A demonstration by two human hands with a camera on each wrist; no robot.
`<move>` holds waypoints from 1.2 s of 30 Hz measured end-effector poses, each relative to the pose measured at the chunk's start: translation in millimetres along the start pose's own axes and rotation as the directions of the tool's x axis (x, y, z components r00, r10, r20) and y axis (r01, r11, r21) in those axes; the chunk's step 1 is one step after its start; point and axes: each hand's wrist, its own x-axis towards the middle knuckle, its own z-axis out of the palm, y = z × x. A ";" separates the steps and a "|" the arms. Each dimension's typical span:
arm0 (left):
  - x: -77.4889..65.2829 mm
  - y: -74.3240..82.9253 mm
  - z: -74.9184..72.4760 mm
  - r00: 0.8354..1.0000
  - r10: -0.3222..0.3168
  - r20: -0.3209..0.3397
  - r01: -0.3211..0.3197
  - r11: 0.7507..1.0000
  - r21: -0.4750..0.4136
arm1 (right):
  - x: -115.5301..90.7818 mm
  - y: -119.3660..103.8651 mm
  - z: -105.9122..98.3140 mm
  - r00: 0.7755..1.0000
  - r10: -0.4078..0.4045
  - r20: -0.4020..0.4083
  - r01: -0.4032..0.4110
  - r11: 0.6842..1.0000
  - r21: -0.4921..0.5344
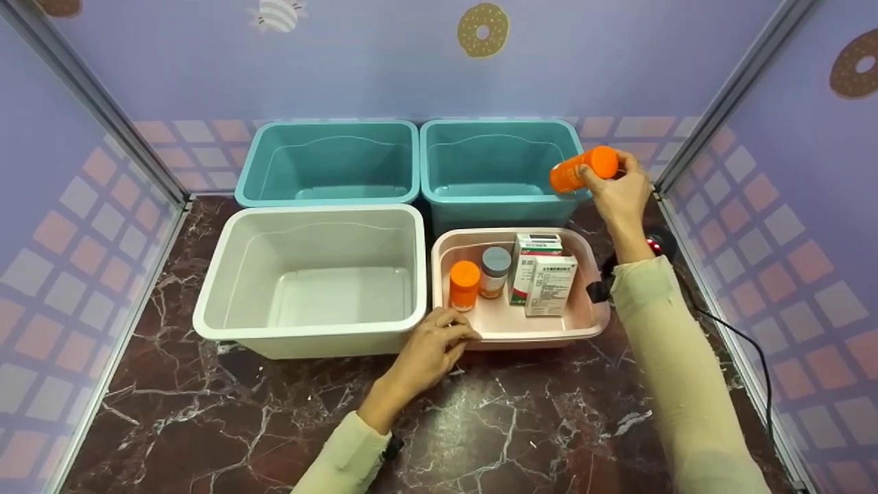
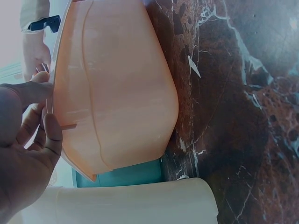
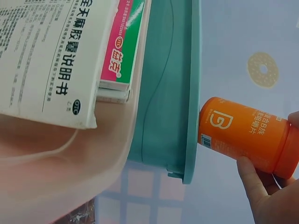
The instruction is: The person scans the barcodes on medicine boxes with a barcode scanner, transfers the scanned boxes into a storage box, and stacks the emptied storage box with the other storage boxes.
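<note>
My right hand (image 1: 623, 195) grips an orange pill bottle (image 1: 575, 173) near its cap, tilted over the right rim of the right teal bin (image 1: 501, 200). In the right wrist view the bottle (image 3: 243, 133) shows white lettering. My left hand (image 1: 429, 350) pinches the front rim of the pink bin (image 1: 528, 336) at its left corner; the left wrist view shows thumb and fingers on that rim. Inside the pink bin stand another orange bottle (image 1: 464, 285), a grey-capped bottle (image 1: 494, 272) and white medicine boxes (image 1: 551, 287), one with green and red printing.
A white bin (image 1: 312, 333) stands left of the pink one, and a left teal bin (image 1: 329, 203) behind it. All rest on a dark marbled table (image 1: 206, 425) between patterned walls. A black cable (image 1: 751, 343) runs along the right side.
</note>
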 end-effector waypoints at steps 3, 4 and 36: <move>0.2 -0.1 0.7 1.000 0.003 -0.005 -0.003 1.000 0.000 | 1.1 0.3 3.9 1.000 -0.004 0.013 0.004 1.000 0.005; 0.2 0.0 0.7 1.000 0.003 -0.005 -0.003 1.000 0.002 | 1.5 0.6 5.3 1.000 -0.004 0.016 0.004 1.000 0.003; -0.5 -1.9 1.2 1.000 0.018 -0.012 -0.017 0.999 0.045 | 7.4 8.2 34.8 0.989 -0.002 0.146 0.024 0.988 -0.150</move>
